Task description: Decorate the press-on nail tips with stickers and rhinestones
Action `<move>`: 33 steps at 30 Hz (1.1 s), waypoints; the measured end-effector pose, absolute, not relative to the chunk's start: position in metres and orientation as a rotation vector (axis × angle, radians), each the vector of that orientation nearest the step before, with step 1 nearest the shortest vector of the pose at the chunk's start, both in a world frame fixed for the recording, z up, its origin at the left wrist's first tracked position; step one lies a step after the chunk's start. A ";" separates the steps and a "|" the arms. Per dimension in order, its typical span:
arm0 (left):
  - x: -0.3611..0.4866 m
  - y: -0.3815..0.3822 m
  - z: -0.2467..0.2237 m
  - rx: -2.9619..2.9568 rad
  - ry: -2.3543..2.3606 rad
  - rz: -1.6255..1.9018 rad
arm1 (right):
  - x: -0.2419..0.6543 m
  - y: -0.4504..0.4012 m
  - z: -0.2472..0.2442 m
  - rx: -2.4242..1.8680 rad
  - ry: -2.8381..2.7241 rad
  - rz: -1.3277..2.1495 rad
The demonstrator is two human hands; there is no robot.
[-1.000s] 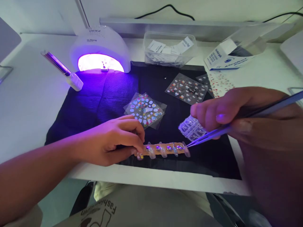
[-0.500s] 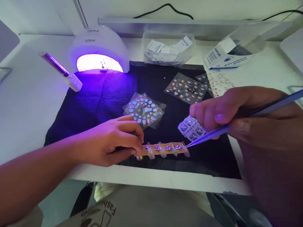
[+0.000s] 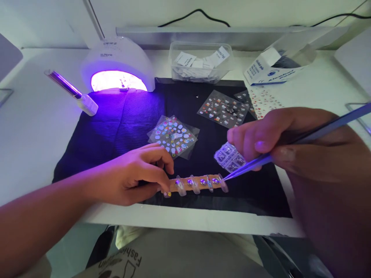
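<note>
My left hand [image 3: 142, 173] pinches the left end of a narrow tan display strip [image 3: 198, 183] lying on the dark cloth. Several clear false nails [image 3: 195, 184] sit across the strip, each near a shiny round metal stud. Colourful little decorations show on the nail beside my left fingertips. In my right hand [image 3: 278, 139] is a pair of tweezers [image 3: 249, 164], held shut between thumb and fingers. Their tips touch or nearly touch the rightmost nail [image 3: 223, 183]. Partly under my right fingers lies a clear compartment case [image 3: 228, 157] with small pieces inside.
A lit nail lamp [image 3: 118, 63] stands at the back left, a handheld light [image 3: 87, 104] beside it. Sticker sheets [image 3: 174, 137] and another sheet [image 3: 223, 109] lie on the black cloth [image 3: 107, 131]. Behind are a plastic tub [image 3: 201, 73] of alcohol pads and an opened box [image 3: 269, 73].
The whole view has shifted slightly, with things appearing a little further left. Both hands keep the same grip, and the tweezer tips stay at the rightmost nail.
</note>
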State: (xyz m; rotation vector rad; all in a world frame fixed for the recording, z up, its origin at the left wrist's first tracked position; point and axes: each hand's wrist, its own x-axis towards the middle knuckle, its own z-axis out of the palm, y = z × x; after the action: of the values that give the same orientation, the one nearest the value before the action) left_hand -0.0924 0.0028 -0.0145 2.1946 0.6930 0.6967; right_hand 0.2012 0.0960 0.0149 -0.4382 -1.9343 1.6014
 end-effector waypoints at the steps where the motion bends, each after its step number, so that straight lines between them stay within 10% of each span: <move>1: -0.092 0.003 -0.014 2.216 0.693 0.695 | 0.201 0.096 0.015 -0.443 -1.932 1.611; 18: -0.106 0.005 -0.017 2.058 1.005 1.179 | 0.197 0.096 0.014 -0.373 -1.950 1.695; 33: -0.099 0.011 0.025 2.269 1.485 0.923 | 0.182 0.097 -0.007 -0.335 -1.870 1.716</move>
State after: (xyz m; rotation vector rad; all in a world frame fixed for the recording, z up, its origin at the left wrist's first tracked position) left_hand -0.0992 0.0108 0.0246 2.2689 1.4853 0.9234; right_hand 0.1822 0.0970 -0.0074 -0.3350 -1.8698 1.7160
